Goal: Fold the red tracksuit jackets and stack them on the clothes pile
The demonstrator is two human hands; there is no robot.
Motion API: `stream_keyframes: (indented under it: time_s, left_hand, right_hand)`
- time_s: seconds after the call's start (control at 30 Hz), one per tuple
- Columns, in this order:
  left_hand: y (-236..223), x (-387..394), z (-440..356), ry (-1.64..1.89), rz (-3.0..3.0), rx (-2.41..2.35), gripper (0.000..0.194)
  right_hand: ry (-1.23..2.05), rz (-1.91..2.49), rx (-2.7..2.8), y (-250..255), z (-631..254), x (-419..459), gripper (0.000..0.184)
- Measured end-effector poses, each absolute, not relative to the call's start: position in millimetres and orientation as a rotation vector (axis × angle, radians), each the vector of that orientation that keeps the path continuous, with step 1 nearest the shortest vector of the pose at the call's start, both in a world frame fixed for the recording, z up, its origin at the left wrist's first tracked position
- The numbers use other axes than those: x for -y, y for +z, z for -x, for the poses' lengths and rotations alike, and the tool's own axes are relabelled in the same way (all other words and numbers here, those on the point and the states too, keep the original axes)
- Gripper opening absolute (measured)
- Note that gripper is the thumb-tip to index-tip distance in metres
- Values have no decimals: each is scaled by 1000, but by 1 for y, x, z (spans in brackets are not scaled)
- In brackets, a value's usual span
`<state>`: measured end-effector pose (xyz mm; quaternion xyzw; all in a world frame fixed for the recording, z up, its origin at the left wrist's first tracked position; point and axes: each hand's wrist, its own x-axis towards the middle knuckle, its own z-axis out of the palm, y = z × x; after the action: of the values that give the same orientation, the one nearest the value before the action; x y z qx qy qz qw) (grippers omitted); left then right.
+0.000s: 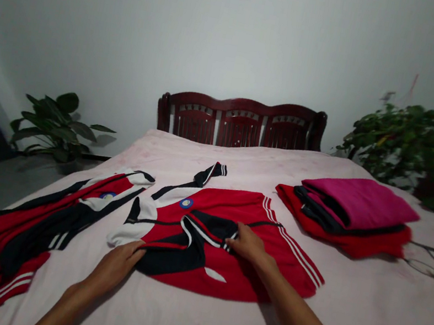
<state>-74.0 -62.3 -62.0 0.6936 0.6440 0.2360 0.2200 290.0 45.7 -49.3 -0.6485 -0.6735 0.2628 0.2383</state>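
A red, black and white sports jacket (249, 218) lies spread on the pink bedsheet (360, 322) in front of me. My left hand (117, 265) rests at its lower left edge, fingers closed on the black fabric there. My right hand (247, 243) sits on the middle of the jacket, fingers pinching a black fold near the collar. One black and white sleeve (201, 179) stretches away toward the headboard.
A second red, black and white garment (19, 234) lies crumpled at the left of the bed. A stack of folded clothes (350, 214), magenta on top, sits at the right. A dark wooden headboard (241, 122) stands behind, with potted plants (414, 141) at both sides.
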Motion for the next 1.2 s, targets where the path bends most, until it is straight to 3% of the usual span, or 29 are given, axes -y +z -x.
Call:
stream_keyframes:
  time_s: [0.1,0.23,0.4,0.47,0.6,0.73,0.93,1.07,1.2]
  left_hand:
    - [-57,62,77,741,-1844,-1766,43]
    - [-58,53,84,697,-1778,-1747,44]
    - [-67,39,64,853,-1755,-1643,95]
    - [-67,39,50,881,-1856,-1529,86]
    - [-68,50,32,662,-2067,-1490,43]
    - [-72,61,24,544,-2208,-1679,29]
    - [-79,66,27,773,-2160,-1761,28]
    - [-81,66,40,1112,-1993,-1742,27]
    - [-79,63,49,1321,-1906,-1776,29]
  right_hand:
    - [856,1650,1766,-41,-274,-60,30]
    - [1082,1174,1592,-15,-246,-47,37]
    - [1531,633,1574,-5,-202,13,39]
    - [1568,602,1761,-13,-194,37,37]
    - [1350,623,2156,-25,-212,64,39]
    - [980,927,2309,-24,-261,73,46]
    - [527,1293,2434,-38,-353,87,46]
    - [256,1480,2369,-60,-398,89,22]
    - [95,1543,2233,-71,-410,77,30]
